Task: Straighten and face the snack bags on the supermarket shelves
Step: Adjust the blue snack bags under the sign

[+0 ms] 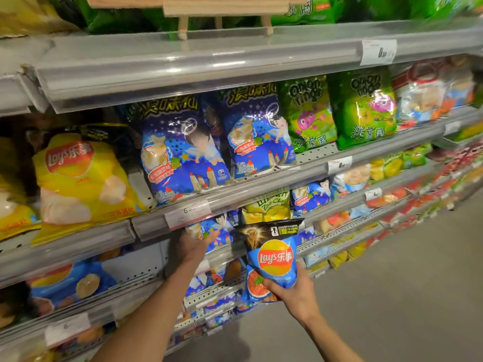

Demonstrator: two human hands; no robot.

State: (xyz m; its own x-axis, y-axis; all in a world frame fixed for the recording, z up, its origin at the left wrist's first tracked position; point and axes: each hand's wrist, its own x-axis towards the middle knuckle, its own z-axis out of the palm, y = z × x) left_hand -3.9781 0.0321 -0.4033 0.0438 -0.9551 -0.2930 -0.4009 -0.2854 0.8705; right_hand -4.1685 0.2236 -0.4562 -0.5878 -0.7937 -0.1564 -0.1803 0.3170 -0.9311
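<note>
My right hand (292, 293) grips the bottom of a blue Lay's bag (274, 253) with a black top, holding it upright in front of the shelves. My left hand (192, 245) reaches under the price rail onto the lower shelf, fingers laid against a small blue cartoon snack bag (218, 231). On the shelf above stand two large blue cartoon bags (180, 150), a yellow Lay's bag (78, 178) leaning at the left, and two green onion-ring bags (363, 108) at the right.
A clear price rail (188, 212) with a label runs just above my left hand. More blue Lay's bags (70, 283) lie on the lower left shelf. Shelves of mixed snack bags run off to the right beside a grey floor aisle (405, 296).
</note>
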